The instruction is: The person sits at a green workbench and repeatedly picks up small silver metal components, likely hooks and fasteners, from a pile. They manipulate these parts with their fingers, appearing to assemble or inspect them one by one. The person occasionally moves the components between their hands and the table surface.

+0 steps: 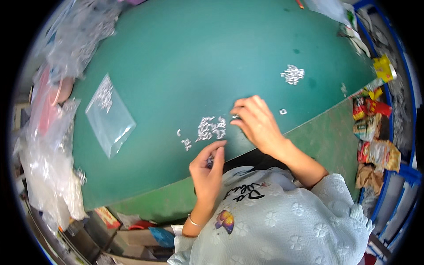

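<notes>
Right hand (pixel 260 128), centre of frame: fingers bent, tips close together, pale bit at them; cannot tell whether gripped. Left hand (pixel 204 176), lower centre: curled around small shiny pieces (pixel 210 161). Loose cluster (pixel 204 129) just above left hand, on green tabletop (pixel 176 66). Advice: light fingertip pinch, one piece each time, cluster kept spread. Second pile (pixel 293 74), upper right. Hard to read: left palm's contents, exact piece shape; plastic bags (pixel 48 172) at left cut by dark rim.

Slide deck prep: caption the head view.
Left hand and right hand beside a loose cluster of small silvery pieces on a green tabletop.
</notes>
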Demonstrator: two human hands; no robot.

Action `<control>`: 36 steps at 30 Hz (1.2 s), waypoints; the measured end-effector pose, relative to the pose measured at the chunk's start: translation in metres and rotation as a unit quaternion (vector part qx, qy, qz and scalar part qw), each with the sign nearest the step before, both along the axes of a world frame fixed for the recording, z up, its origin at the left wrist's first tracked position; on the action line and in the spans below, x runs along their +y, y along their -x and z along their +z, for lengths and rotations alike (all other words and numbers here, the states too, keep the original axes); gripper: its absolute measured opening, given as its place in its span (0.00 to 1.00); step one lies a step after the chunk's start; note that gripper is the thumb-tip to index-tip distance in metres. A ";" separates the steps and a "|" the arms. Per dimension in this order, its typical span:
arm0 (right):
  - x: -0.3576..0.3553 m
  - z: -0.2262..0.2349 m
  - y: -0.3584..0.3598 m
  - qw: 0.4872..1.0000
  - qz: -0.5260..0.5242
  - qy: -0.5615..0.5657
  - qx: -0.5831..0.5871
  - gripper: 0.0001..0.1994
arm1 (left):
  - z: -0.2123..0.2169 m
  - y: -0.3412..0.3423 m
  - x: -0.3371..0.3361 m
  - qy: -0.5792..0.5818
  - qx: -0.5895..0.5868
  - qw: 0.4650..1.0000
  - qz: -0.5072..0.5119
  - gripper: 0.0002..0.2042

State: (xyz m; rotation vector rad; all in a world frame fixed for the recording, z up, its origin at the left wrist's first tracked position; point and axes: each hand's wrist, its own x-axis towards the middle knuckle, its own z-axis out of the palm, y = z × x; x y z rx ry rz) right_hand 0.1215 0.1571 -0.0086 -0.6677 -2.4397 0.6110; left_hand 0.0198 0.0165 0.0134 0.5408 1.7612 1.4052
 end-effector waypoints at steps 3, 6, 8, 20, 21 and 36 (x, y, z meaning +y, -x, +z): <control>0.003 0.000 -0.007 1.000 0.025 0.018 -0.005 0.07 | 0.001 0.000 0.002 0.008 0.007 1.000 0.005 0.06; 0.002 -0.003 -0.001 0.998 0.017 0.044 0.043 0.06 | 0.001 0.002 0.002 0.000 0.011 1.000 0.022 0.06; -0.002 0.000 0.002 0.989 0.005 0.096 0.109 0.05 | -0.004 0.006 -0.003 -0.018 -0.002 0.999 0.033 0.07; -0.053 0.008 0.003 0.683 0.042 0.663 0.304 0.03 | 0.006 0.001 0.001 -0.063 -0.315 0.947 0.023 0.08; -0.055 0.008 0.004 0.685 0.040 0.657 0.312 0.03 | 0.006 0.000 0.002 -0.069 -0.328 0.942 0.033 0.08; -0.043 0.028 0.002 0.950 0.059 0.214 0.218 0.08 | 0.018 0.003 -0.001 -0.119 0.023 0.993 0.008 0.10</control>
